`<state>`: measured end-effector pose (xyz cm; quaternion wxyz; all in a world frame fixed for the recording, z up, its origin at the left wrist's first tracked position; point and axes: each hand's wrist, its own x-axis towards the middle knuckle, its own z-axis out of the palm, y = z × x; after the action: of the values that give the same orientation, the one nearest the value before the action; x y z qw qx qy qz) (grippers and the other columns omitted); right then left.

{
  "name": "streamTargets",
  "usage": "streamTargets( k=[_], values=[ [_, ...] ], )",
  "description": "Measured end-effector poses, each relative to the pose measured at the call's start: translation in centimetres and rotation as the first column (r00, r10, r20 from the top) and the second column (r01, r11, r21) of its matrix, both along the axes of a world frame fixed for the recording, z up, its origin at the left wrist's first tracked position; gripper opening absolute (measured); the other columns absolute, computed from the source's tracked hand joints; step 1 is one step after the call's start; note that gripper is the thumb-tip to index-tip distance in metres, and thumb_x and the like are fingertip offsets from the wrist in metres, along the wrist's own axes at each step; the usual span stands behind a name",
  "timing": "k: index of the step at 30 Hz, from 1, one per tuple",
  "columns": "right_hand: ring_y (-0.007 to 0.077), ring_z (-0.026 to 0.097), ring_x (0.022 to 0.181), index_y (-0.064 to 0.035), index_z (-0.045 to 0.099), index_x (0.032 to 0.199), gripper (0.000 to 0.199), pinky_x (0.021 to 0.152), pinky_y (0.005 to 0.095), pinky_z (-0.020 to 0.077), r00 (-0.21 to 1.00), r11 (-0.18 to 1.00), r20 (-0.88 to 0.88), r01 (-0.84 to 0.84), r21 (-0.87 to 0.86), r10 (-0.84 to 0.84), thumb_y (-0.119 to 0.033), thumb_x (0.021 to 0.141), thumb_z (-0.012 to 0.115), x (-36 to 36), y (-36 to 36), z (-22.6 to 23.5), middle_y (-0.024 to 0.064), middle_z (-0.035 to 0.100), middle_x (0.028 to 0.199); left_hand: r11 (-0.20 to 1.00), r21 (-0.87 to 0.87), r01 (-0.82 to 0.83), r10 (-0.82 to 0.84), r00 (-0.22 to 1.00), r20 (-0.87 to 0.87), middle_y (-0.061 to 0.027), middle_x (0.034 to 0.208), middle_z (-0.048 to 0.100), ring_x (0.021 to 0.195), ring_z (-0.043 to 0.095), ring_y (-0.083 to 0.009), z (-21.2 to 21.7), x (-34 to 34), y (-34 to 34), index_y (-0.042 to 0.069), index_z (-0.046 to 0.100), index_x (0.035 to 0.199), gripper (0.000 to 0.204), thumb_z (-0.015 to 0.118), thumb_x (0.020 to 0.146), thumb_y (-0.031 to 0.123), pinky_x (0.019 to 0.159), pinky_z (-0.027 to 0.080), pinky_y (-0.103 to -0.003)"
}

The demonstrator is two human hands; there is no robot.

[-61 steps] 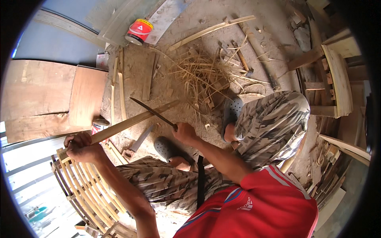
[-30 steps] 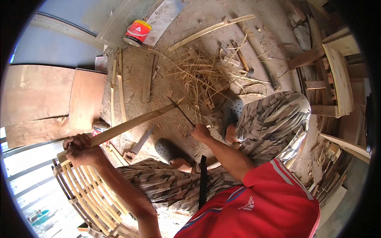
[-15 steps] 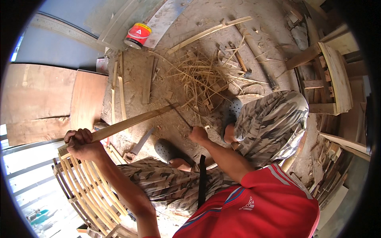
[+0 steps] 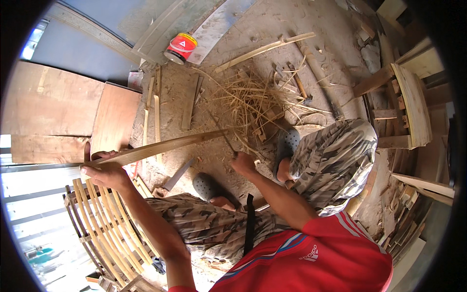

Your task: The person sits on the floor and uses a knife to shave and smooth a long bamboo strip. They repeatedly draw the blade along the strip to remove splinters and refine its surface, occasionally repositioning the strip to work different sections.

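On the near side of the shaving heap (image 4: pixel 250 100), I first meet the person's red shirt (image 4: pixel 316 255) and camouflage trousers (image 4: pixel 335 163), with a slatted wooden frame (image 4: pixel 108 214) off to the near left of the heap. Above that frame, also left of the heap, the left hand (image 4: pixel 108 176) has the near end of a long wooden strip (image 4: pixel 155 150); its grip is partly loosened, the strip lying between thumb and fingers. From there the strip slants toward the heap's near left edge, and I cannot tell whether its tip touches the shavings. Just in front of the heap, the right hand (image 4: pixel 243 164) keeps a tight grip, curled around the handle of a narrow dark blade (image 4: pixel 226 140) that crosses the strip toward its far end. I cannot make out whether the edge bites.

On the floor, nearer than the heap, lie a handsaw (image 4: pixel 179 175) and, beside it, one grey clog (image 4: pixel 206 187) with a foot in it. Right of the heap rests a hammer (image 4: pixel 299 85); beyond it, to the far left, stands a red tin (image 4: pixel 182 47).
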<state>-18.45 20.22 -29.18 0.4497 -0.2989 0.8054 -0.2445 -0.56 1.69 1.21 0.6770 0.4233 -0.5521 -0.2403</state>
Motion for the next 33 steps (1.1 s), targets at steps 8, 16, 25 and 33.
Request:
streamTargets(
  k=[8,16,25,33],
  values=[
    [0.037,0.064,0.063,-0.0005,0.062,0.085,0.028,0.062,0.0466,0.0514,0.953,0.81,-0.087,-0.294,-0.507,0.291,-0.028,0.081,0.064,3.9,-3.1,19.2,0.0177,0.063,0.066,0.966,-0.108,-0.234,0.228,0.971,-0.066,-0.0087,0.061,0.046,0.046,0.048,-0.0186,-0.4,-1.1,1.4,0.003,0.042,0.072,0.077,0.02,0.087,0.076,0.041,0.044,-0.028],
    [0.0334,0.064,0.062,-0.0014,0.063,0.085,0.023,0.059,0.0432,0.0501,0.97,0.842,0.027,-0.195,-0.503,0.241,-0.024,0.082,0.063,4.2,1.2,16.9,0.0166,0.064,0.068,0.962,-0.192,-0.193,0.183,0.981,-0.072,-0.003,0.049,0.035,0.04,0.041,-0.0151,0.3,-1.6,3.0,0.011,0.034,0.061,0.075,0.011,0.084,0.079,0.039,0.042,-0.026],
    [0.0361,0.063,0.058,-0.0013,0.062,0.081,0.022,0.059,0.0436,0.051,0.941,0.714,-0.023,-0.272,-0.645,0.337,-0.023,0.078,0.066,4.4,0.2,23.8,0.0168,0.061,0.061,0.956,-0.243,-0.166,0.157,0.986,-0.057,0.0005,0.048,0.028,0.039,0.036,-0.0135,-0.4,-0.5,2.9,0.013,0.033,0.059,0.073,0.014,0.085,0.079,0.044,0.037,-0.026],
    [0.0378,0.062,0.059,0.0004,0.062,0.072,0.027,0.057,0.0448,0.0493,0.961,0.884,0.007,-0.251,-0.394,0.276,-0.025,0.079,0.062,0.4,2.5,13.7,0.021,0.059,0.061,0.948,-0.289,0.132,-0.185,0.969,-0.166,-0.001,0.047,0.031,0.039,0.039,-0.014,-1.0,0.3,2.9,0.013,0.037,0.063,0.076,0.006,0.084,0.078,0.04,0.036,-0.025]
  ],
)
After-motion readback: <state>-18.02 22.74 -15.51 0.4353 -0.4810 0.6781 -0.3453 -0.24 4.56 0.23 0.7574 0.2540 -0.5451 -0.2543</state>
